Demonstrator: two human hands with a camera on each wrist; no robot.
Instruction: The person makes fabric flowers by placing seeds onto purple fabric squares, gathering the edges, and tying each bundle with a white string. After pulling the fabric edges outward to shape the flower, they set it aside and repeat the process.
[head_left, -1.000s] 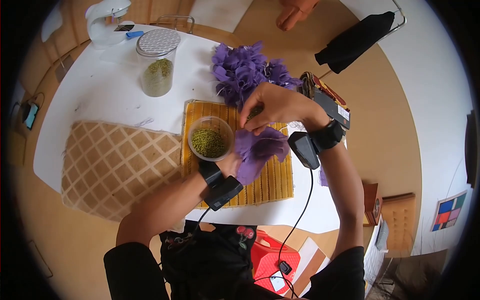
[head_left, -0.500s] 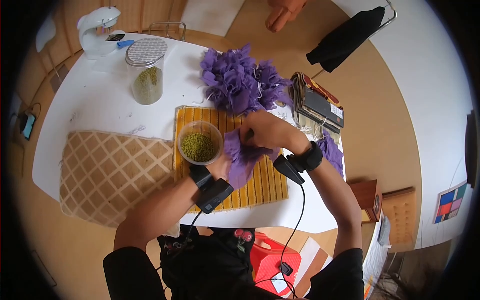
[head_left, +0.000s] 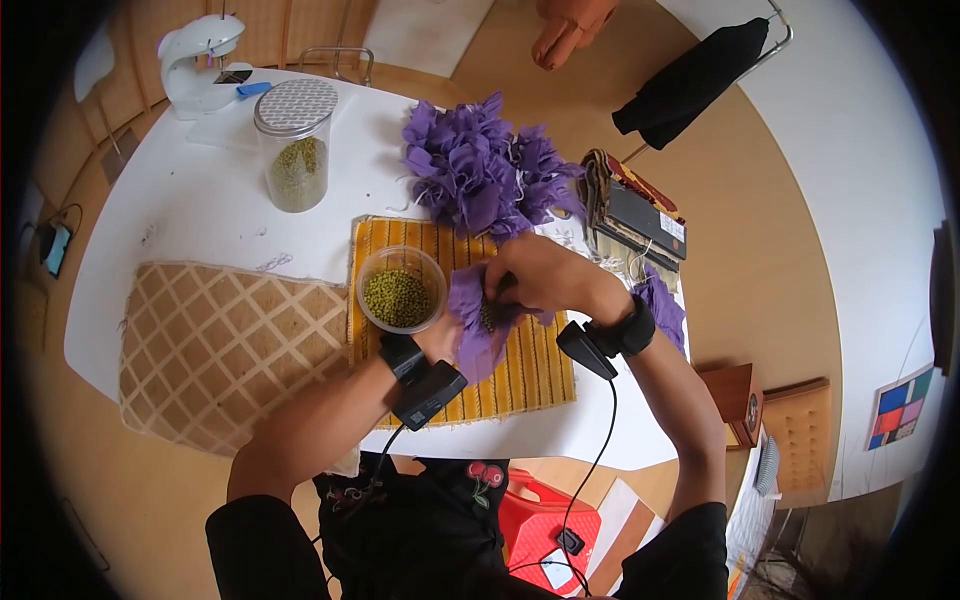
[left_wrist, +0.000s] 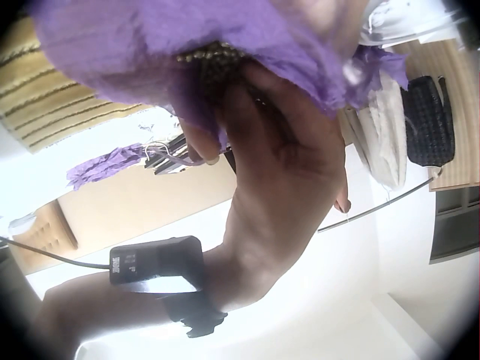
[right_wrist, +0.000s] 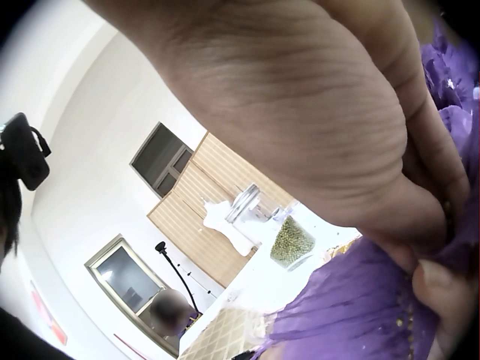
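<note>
A piece of purple cloth is cupped in my left hand, whose fingers are mostly hidden beneath it. The left thumb pinches the cloth's edge in the right wrist view. My right hand is at the cloth's opening, its fingers curled round small green mung beans. Some beans lie in the hollow of the cloth below those fingertips. Close to the left hand, a clear plastic tub of mung beans stands on a yellow striped mat.
Gathered purple cloth pieces are heaped behind the mat. A lidded jar of beans and a white sewing machine stand further back left. A beige lattice-patterned cloth lies at left, and stacked fabric samples at right.
My right hand has come down from above the purple cloth to its opening, bringing the pinch of beans. Beans now show inside the cloth. The left hand keeps holding it beside the tub.
</note>
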